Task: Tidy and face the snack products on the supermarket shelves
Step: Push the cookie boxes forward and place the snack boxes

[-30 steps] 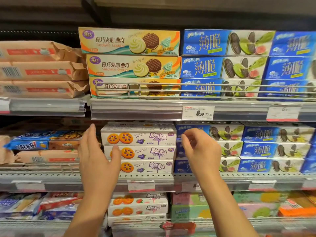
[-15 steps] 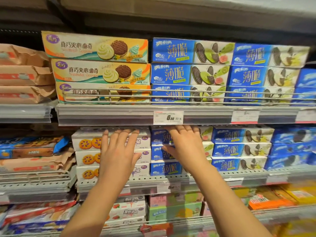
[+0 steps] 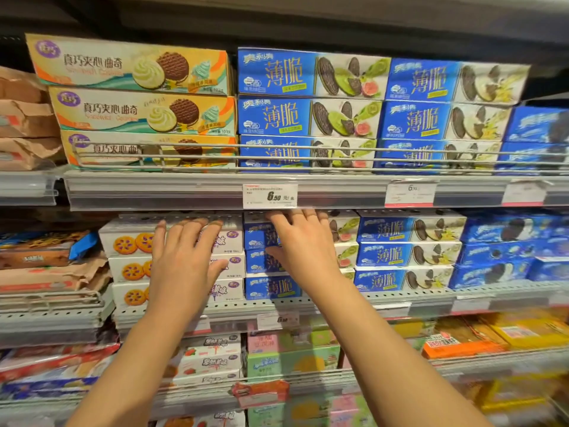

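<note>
Biscuit boxes pushed square on the middle shelf

Biscuit boxes [image 3: 172,269] sit stacked on the middle shelf [image 3: 400,298], long axis along the shelf, printed faces outward. Left hand [image 3: 184,260] lies flat, fingers straight, on the white stack; right hand [image 3: 303,245] likewise on the blue boxes [image 3: 268,285]. Press evenly, so the fronts line up flush.

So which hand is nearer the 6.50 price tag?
Right. The right hand has its fingertips just under the 6.50 price tag; the left hand lies lower and further left, on the white boxes.
</note>
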`<state>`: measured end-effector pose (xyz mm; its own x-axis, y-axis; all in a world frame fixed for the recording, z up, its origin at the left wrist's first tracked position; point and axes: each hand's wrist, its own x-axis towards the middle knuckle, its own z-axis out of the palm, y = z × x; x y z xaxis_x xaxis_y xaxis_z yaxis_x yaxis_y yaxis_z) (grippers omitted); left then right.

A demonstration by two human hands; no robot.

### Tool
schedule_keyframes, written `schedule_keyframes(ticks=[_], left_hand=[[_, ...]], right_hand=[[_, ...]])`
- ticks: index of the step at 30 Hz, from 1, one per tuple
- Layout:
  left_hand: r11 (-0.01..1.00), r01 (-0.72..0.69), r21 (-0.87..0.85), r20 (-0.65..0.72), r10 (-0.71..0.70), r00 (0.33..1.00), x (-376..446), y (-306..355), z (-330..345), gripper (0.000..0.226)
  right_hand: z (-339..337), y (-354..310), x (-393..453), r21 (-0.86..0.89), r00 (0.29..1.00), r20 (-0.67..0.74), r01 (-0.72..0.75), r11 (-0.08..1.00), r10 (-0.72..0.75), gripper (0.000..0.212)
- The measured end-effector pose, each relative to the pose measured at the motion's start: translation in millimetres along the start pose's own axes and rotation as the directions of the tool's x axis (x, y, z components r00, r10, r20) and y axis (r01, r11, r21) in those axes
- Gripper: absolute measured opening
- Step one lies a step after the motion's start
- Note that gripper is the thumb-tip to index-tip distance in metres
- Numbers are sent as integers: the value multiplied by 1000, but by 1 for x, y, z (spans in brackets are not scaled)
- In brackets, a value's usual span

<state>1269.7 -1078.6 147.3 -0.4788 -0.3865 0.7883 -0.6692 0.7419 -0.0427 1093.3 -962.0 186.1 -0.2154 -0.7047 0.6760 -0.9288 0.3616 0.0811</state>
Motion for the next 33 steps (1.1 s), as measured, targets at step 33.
schedule_keyframes(ticks=[33], left_hand=[[983,-168,68,152,157,976,56,145,31,84]], right_hand=[[-23,180,-41,-223,977,157,-107,969,144,86]])
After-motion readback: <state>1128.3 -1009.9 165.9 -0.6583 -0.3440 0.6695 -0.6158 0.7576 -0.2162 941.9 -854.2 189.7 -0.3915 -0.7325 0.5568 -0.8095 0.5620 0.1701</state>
